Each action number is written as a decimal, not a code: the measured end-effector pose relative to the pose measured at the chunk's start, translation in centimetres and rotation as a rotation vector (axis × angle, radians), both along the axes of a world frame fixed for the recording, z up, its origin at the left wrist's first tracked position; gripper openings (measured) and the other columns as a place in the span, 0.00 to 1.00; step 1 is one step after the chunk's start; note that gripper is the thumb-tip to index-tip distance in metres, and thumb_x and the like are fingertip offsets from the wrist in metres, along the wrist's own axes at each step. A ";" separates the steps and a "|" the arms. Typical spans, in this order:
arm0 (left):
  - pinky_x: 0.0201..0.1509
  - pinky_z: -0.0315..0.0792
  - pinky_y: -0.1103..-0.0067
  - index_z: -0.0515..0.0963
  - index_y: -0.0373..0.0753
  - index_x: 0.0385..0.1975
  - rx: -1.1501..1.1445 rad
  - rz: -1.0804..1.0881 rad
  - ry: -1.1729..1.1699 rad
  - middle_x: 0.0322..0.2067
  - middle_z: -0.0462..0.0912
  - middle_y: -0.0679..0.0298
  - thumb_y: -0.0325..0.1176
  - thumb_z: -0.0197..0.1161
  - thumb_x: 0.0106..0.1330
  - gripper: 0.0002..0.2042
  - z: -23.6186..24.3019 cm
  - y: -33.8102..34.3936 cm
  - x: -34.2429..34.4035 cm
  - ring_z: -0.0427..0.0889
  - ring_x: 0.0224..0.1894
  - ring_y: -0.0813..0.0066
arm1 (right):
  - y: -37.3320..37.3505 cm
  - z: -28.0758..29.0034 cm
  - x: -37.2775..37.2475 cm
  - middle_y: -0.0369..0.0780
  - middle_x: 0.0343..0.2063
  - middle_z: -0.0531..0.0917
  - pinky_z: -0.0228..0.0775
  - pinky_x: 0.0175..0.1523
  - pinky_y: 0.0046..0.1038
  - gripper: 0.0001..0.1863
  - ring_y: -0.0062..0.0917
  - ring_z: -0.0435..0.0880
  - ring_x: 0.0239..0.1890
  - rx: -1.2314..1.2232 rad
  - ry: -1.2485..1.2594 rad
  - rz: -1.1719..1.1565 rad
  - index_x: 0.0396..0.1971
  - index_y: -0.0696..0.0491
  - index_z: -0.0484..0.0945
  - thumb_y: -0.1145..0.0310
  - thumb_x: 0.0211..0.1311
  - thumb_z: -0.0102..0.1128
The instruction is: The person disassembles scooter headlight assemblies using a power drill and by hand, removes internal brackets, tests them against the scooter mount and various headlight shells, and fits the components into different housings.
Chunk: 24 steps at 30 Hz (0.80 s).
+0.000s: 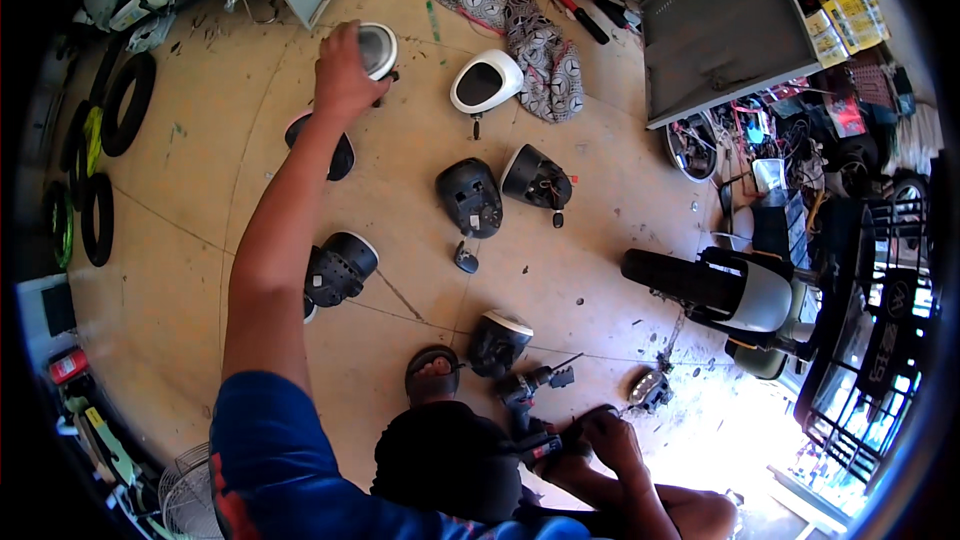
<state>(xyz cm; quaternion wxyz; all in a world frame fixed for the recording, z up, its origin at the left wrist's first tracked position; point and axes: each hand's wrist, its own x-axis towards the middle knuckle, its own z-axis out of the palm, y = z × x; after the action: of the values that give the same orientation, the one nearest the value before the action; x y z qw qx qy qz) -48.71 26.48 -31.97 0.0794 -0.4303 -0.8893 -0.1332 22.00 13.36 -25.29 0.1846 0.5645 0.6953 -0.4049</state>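
Stretched far forward, my left hand (pixel 345 80) is closed around the left edge of a round white-rimmed housing (pixel 377 50) with a grey face. Close below it, partly behind my forearm, lies a dark oval housing (pixel 341 157). My right hand (pixel 612 440) is near my lap, its fingers curled by my right foot; whatever they hold, if anything, is hidden. Left of that hand a red and black cordless drill (pixel 518 395) lies with its bit toward the upper right. A black housing with a pale rim (pixel 499 342) sits just beyond the drill.
On the tiled floor are a white housing with a black face (pixel 487 83), several black housings (pixel 470 198), a patterned cloth (pixel 530 40) and a small metal part (pixel 649 389). Tyres (pixel 128 103) lie left. A wheeled vehicle's front wheel (pixel 680 279) and grey cabinet door (pixel 725 30) stand right.
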 end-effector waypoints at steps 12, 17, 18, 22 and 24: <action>0.76 0.66 0.64 0.58 0.34 0.76 1.002 -0.628 -1.359 0.72 0.68 0.54 0.47 0.86 0.46 0.58 16.9 -16.6 20.9 0.72 0.72 0.60 | 1.6 13.2 -10.1 0.43 0.40 0.90 0.81 0.51 0.27 0.15 0.22 0.88 0.43 0.134 0.534 -0.252 0.53 0.62 0.81 0.69 0.73 0.65; 0.78 0.63 0.62 0.57 0.35 0.77 0.943 -0.795 -1.577 0.74 0.64 0.52 0.42 0.85 0.45 0.58 22.7 -20.1 27.9 0.70 0.73 0.58 | -0.9 20.2 -10.1 0.45 0.51 0.86 0.79 0.57 0.29 0.22 0.27 0.86 0.52 0.023 1.005 -0.381 0.64 0.62 0.73 0.67 0.77 0.61; 0.79 0.62 0.62 0.57 0.35 0.77 0.914 -0.829 -1.607 0.74 0.64 0.52 0.42 0.86 0.44 0.58 24.0 -20.3 29.4 0.70 0.73 0.58 | -1.5 21.3 -9.7 0.47 0.55 0.85 0.79 0.59 0.31 0.24 0.31 0.86 0.55 -0.020 1.063 -0.377 0.67 0.62 0.70 0.67 0.78 0.58; 0.74 0.68 0.68 0.63 0.29 0.74 0.786 -0.798 -1.628 0.68 0.74 0.55 0.42 0.84 0.46 0.53 26.9 -22.6 33.4 0.76 0.68 0.64 | -4.5 23.5 -9.1 0.48 0.55 0.84 0.78 0.58 0.29 0.28 0.29 0.85 0.55 -0.147 1.209 -0.408 0.70 0.62 0.67 0.64 0.78 0.60; 0.72 0.69 0.69 0.64 0.29 0.73 0.691 -0.722 -1.614 0.66 0.76 0.56 0.42 0.84 0.46 0.52 28.1 -24.2 34.8 0.77 0.66 0.66 | -5.7 23.6 -9.3 0.44 0.53 0.85 0.77 0.54 0.27 0.28 0.25 0.85 0.53 -0.217 1.253 -0.368 0.70 0.61 0.68 0.63 0.77 0.62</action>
<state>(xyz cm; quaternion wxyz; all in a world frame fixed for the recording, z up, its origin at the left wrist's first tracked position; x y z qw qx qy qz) -13.91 2.31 -3.83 -0.4823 -0.4101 -0.4004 -0.6625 12.74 7.66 -1.70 -0.2713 0.3101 0.5186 -0.7492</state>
